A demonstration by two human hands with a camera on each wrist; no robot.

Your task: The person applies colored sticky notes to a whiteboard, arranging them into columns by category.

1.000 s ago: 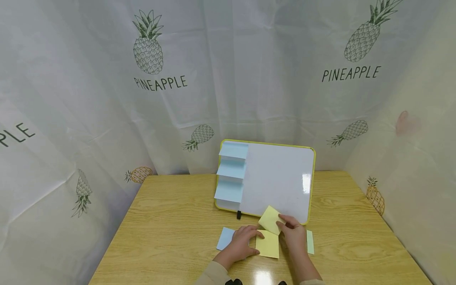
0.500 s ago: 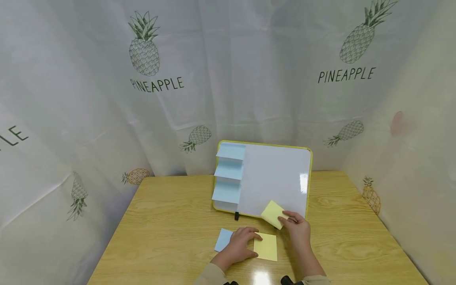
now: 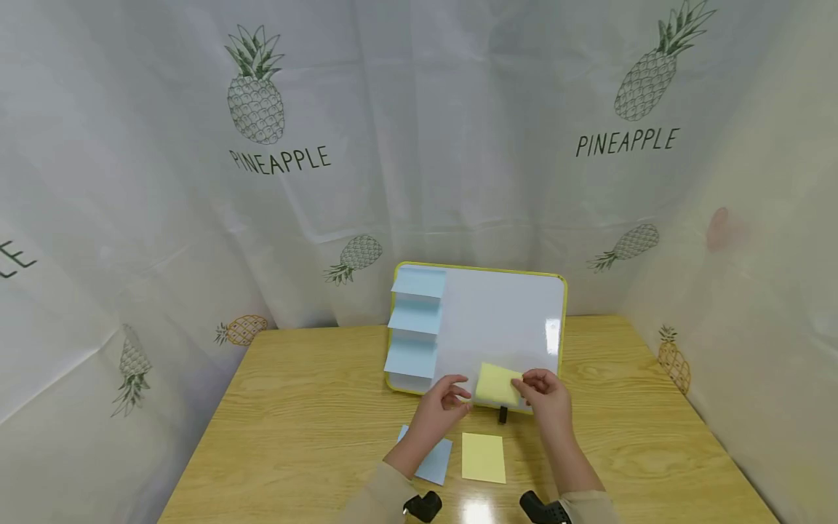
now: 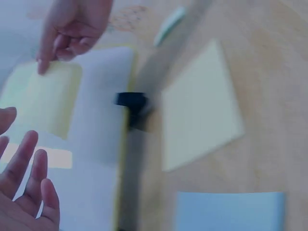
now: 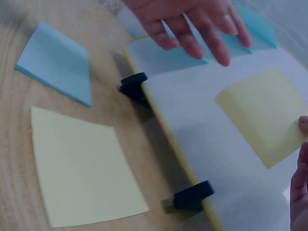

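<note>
A single yellow sticky note point(image 3: 497, 385) hangs in front of the lower part of the whiteboard point(image 3: 500, 320); my right hand point(image 3: 547, 393) pinches its right edge between thumb and fingers. My left hand point(image 3: 443, 407) is raised to the left of that note, its fingers loosely spread and holding nothing, as the left wrist view also shows. On the table below lie the yellow sticky-note pad point(image 3: 484, 458) and, partly hidden under my left forearm, the blue sticky-note pad point(image 3: 435, 463). Three light blue sticky notes point(image 3: 415, 316) are stuck in a column down the board's left side.
The yellow-framed board leans back on black feet point(image 5: 192, 196) near the back of the wooden table point(image 3: 314, 393). A pale green pad point(image 4: 169, 25) lies farther right, seen in the left wrist view. A pineapple-print curtain point(image 3: 419, 145) surrounds the table.
My right hand has lifted the yellow note from above the pad up to the board and turned it more level. My left hand has left the yellow pad and risen toward the board.
</note>
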